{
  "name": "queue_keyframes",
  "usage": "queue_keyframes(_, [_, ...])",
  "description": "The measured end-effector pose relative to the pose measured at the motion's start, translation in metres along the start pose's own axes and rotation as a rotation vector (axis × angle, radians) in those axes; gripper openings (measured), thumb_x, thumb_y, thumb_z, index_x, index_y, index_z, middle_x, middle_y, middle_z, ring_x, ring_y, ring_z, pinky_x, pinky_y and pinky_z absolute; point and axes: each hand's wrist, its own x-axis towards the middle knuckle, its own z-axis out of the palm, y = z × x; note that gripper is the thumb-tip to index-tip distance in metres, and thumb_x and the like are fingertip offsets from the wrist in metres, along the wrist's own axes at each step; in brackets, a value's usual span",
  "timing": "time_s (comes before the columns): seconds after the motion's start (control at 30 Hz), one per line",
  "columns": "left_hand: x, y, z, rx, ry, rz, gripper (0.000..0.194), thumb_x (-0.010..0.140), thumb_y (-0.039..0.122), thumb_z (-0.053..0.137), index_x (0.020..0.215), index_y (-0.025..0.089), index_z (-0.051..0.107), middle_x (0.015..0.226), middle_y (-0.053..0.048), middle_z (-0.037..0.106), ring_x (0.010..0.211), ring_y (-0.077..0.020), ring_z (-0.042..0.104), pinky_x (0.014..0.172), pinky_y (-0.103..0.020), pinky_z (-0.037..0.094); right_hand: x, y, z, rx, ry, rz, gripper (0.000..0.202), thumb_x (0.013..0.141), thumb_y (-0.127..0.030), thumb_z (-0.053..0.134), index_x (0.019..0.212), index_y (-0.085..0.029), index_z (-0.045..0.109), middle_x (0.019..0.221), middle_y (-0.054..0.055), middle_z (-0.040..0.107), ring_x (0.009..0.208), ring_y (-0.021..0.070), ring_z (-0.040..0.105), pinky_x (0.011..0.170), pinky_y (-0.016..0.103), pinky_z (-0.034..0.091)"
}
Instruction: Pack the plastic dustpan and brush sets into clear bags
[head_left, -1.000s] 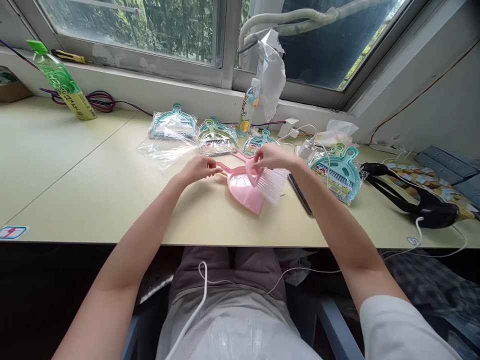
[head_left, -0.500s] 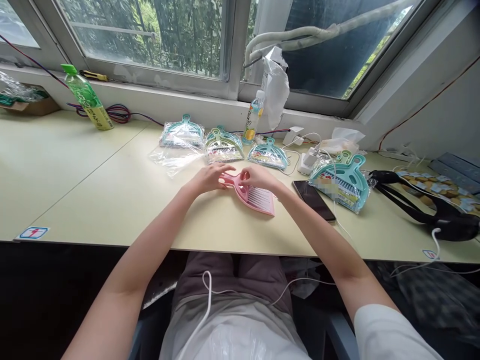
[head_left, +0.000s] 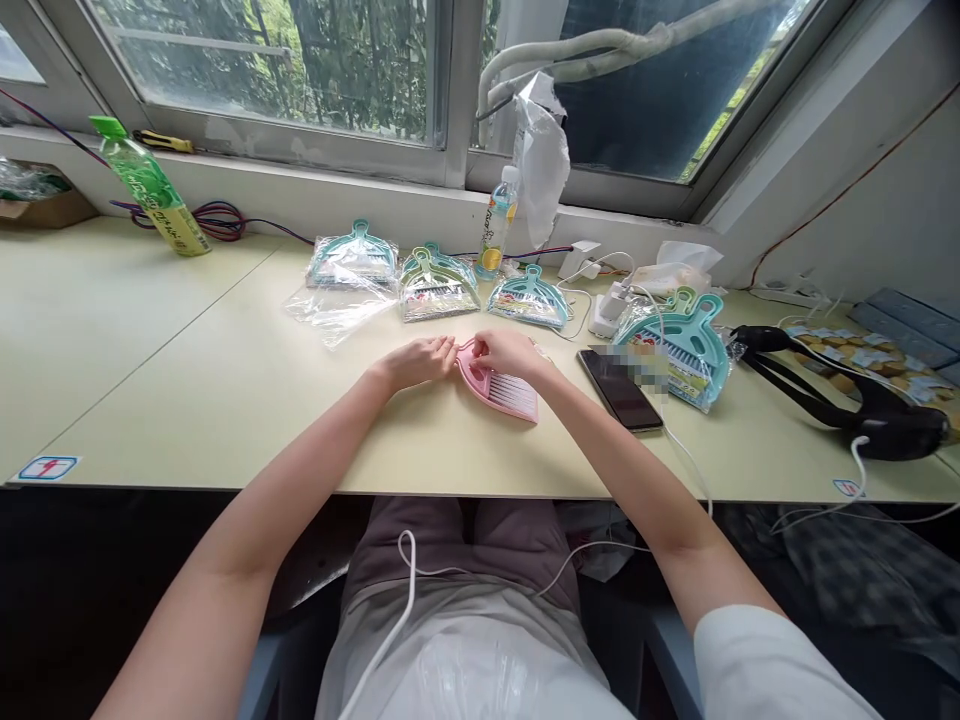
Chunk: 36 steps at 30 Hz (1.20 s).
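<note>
A small pink dustpan (head_left: pixel 516 398) with a pale, striped face rests on the table in front of me, its handle end toward the left. My left hand (head_left: pixel 421 362) is closed round that handle end and covers most of it. My right hand (head_left: pixel 504 354) has its thumb and fingers pinched together at the dustpan's upper part, near the base of the handle. Its fingers hide whatever lies between them, so the exact grip point is unclear.
Along the back stand wrapped dustpan-and-brush sets (head_left: pixel 529 300) and a drink bottle (head_left: pixel 496 225). Loose clear plastic (head_left: pixel 337 315) lies left of them. Rightward are a phone (head_left: pixel 619 390), more wrapped sets (head_left: pixel 679 350), white cables and a black strap device (head_left: pixel 892 420). A green bottle (head_left: pixel 154 190) stands far left.
My left fingers, spread round the handle before, have closed in on it. My right hand keeps its pinch on the dustpan. The whole view has shifted slightly.
</note>
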Motion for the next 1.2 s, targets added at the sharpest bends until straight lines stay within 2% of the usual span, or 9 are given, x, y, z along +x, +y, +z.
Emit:
queue_keyframes(0.23, [-0.001, -0.008, 0.006, 0.096, -0.012, 0.031, 0.042, 0.092, 0.011, 0.033, 0.120, 0.007, 0.064, 0.131, -0.025, 0.059, 0.124, -0.0308, 0.058, 0.102, -0.046, 0.046, 0.002, 0.002, -0.003, 0.054, -0.012, -0.038, 0.010, 0.078, -0.029, 0.069, 0.082, -0.020, 0.067, 0.088, 0.000, 0.072, 0.078, 0.0145, 0.062, 0.057, 0.024, 0.032])
queue_keyframes(0.47, [-0.001, -0.008, 0.006, 0.030, 0.005, -0.006, 0.039, 0.091, 0.016, 0.039, 0.118, 0.011, 0.066, 0.129, -0.024, 0.061, 0.124, -0.0320, 0.057, 0.105, -0.049, 0.045, -0.012, -0.011, -0.004, -0.095, 0.038, -0.052, 0.011, 0.079, -0.027, 0.065, 0.081, -0.019, 0.071, 0.089, 0.007, 0.074, 0.080, 0.0192, 0.065, 0.056, 0.026, 0.031])
queue_keyframes(0.6, [0.006, 0.005, -0.004, -0.085, 0.270, -0.149, 0.048, 0.087, 0.024, 0.052, 0.135, 0.020, 0.054, 0.138, -0.016, 0.056, 0.135, -0.0295, 0.046, 0.116, -0.050, 0.031, -0.015, -0.011, 0.000, -0.005, 0.186, 0.047, 0.020, 0.082, -0.035, 0.063, 0.092, -0.020, 0.071, 0.094, 0.008, 0.074, 0.086, 0.0217, 0.067, 0.062, 0.026, 0.037])
queue_keyframes(0.7, [0.014, 0.015, -0.010, -0.414, 0.499, -0.409, 0.065, 0.090, 0.038, 0.051, 0.150, 0.024, 0.030, 0.147, -0.014, 0.047, 0.138, -0.0281, 0.042, 0.110, -0.048, 0.039, -0.007, -0.011, -0.006, 0.186, 0.357, 0.184, 0.026, 0.084, -0.045, 0.062, 0.098, -0.024, 0.069, 0.099, 0.004, 0.074, 0.090, 0.0197, 0.067, 0.065, 0.025, 0.041])
queue_keyframes(0.8, [0.021, 0.023, -0.010, -0.890, 0.295, -0.545, 0.062, 0.092, 0.048, 0.043, 0.149, 0.029, 0.029, 0.139, -0.012, 0.055, 0.121, -0.0288, 0.057, 0.089, -0.042, 0.053, 0.005, -0.015, -0.018, 0.300, 0.493, 0.240, 0.030, 0.087, -0.049, 0.060, 0.102, -0.024, 0.067, 0.101, 0.003, 0.074, 0.094, 0.0184, 0.067, 0.068, 0.024, 0.043])
queue_keyframes(0.87, [0.022, 0.027, -0.007, -1.046, 0.180, -0.578, 0.066, 0.084, 0.046, 0.055, 0.145, 0.027, 0.038, 0.130, -0.011, 0.061, 0.112, -0.0304, 0.061, 0.080, -0.039, 0.055, 0.011, -0.014, -0.025, 0.294, 0.485, 0.211, 0.030, 0.088, -0.050, 0.060, 0.101, -0.024, 0.068, 0.100, 0.003, 0.074, 0.094, 0.0190, 0.067, 0.071, 0.025, 0.044])
queue_keyframes(1.03, [0.020, 0.023, -0.003, -1.100, 0.305, -0.635, 0.065, 0.075, 0.035, 0.058, 0.137, 0.020, 0.048, 0.128, -0.011, 0.062, 0.112, -0.0302, 0.060, 0.082, -0.038, 0.054, 0.014, 0.035, -0.025, 0.247, 0.516, 0.296, 0.032, 0.100, -0.038, 0.043, 0.103, -0.021, 0.070, 0.096, 0.006, 0.075, 0.093, 0.0179, 0.067, 0.077, 0.026, 0.046])
queue_keyframes(1.13, [0.017, 0.016, -0.007, -1.077, 0.341, -0.634, 0.060, 0.081, 0.044, 0.054, 0.136, 0.020, 0.049, 0.129, -0.012, 0.062, 0.113, -0.0288, 0.061, 0.084, -0.038, 0.054, 0.012, 0.077, -0.013, 0.228, 0.420, 0.232, 0.024, 0.094, -0.026, 0.054, 0.113, -0.020, 0.068, 0.112, 0.007, 0.072, 0.103, 0.0172, 0.065, 0.087, 0.026, 0.046])
queue_keyframes(1.2, [0.016, 0.013, -0.008, -1.082, 0.370, -0.654, 0.062, 0.084, 0.053, 0.051, 0.137, 0.021, 0.048, 0.128, -0.013, 0.062, 0.112, -0.0284, 0.062, 0.083, -0.038, 0.055, 0.012, 0.096, -0.005, 0.152, 0.286, 0.145, 0.033, 0.086, -0.025, 0.066, 0.119, -0.021, 0.067, 0.126, 0.008, 0.066, 0.115, 0.0202, 0.060, 0.093, 0.028, 0.044])
